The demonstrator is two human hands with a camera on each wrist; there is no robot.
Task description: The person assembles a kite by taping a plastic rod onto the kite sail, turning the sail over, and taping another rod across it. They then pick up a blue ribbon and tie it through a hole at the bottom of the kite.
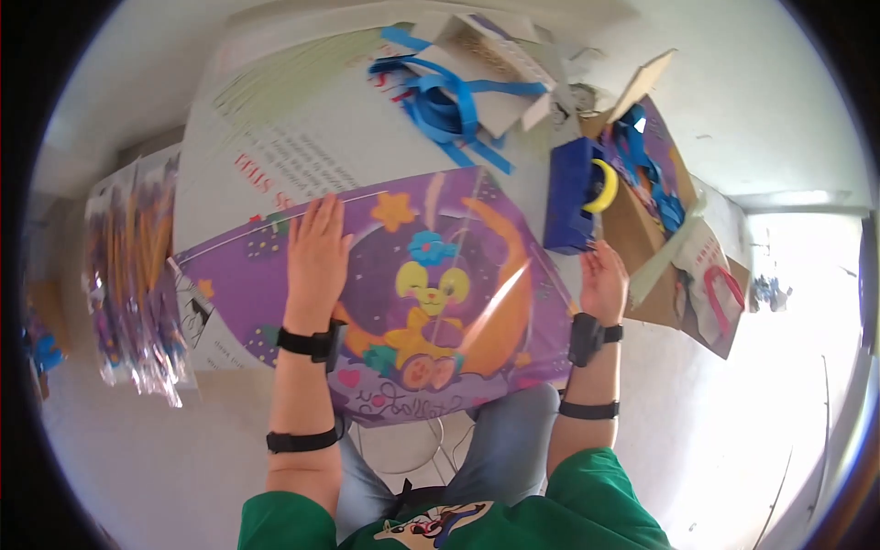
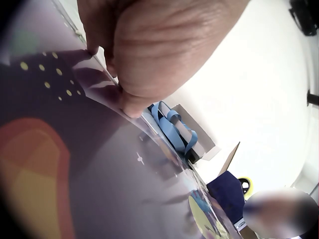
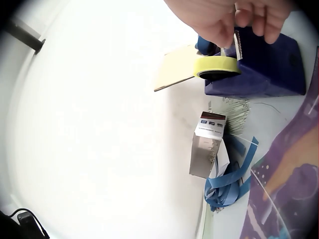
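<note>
- My left hand [image 1: 316, 252] lies flat with straight fingers close together, pressing down on the kite [image 1: 431, 302] near its upper left edge.
- The kite lies spread out in front of me.
- My right hand [image 1: 603, 280] is just beside the dispenser [image 1: 566, 197], to the kite's right.
- Its thumb and fingers pinch a strip of tape [image 3: 238, 44].
- Ribbons [image 1: 445, 101] lie beyond the kite.

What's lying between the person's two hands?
In the head view, the purple kite lies between the left hand and the right hand: its yellow cartoon bunny on an orange moon.
</note>
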